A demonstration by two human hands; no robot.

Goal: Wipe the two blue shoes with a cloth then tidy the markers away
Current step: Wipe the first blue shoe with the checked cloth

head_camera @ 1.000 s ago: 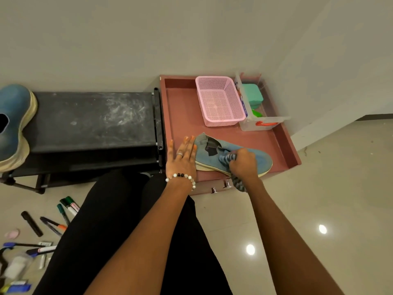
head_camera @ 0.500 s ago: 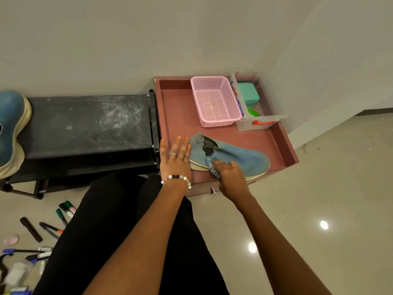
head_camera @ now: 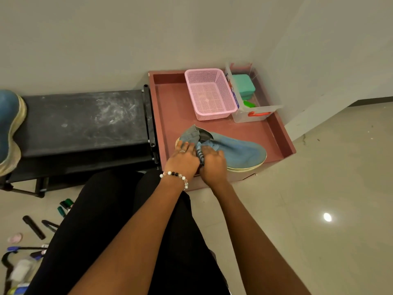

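A light blue shoe [head_camera: 238, 151] lies on its side in the reddish tray [head_camera: 174, 107], toe to the right. A striped blue cloth [head_camera: 200, 155] is bunched against the shoe's near side. My right hand [head_camera: 213, 167] grips the cloth. My left hand [head_camera: 184, 159], with a bead bracelet, rests on the shoe's heel and touches the cloth. The second blue shoe [head_camera: 9, 130] lies on the black bench at the far left. Several markers [head_camera: 35, 227] are scattered on the floor at the lower left.
A pink mesh basket [head_camera: 209, 93] and a clear bin [head_camera: 253, 112] with a green box stand at the tray's back. The black bench [head_camera: 85, 120] adjoins the tray's left. My black-clad legs fill the lower middle. Walls meet behind the tray.
My left hand has moved right from the tray floor onto the shoe's heel. My right hand with the cloth shifted along the shoe toward the heel, and both hands now meet there.
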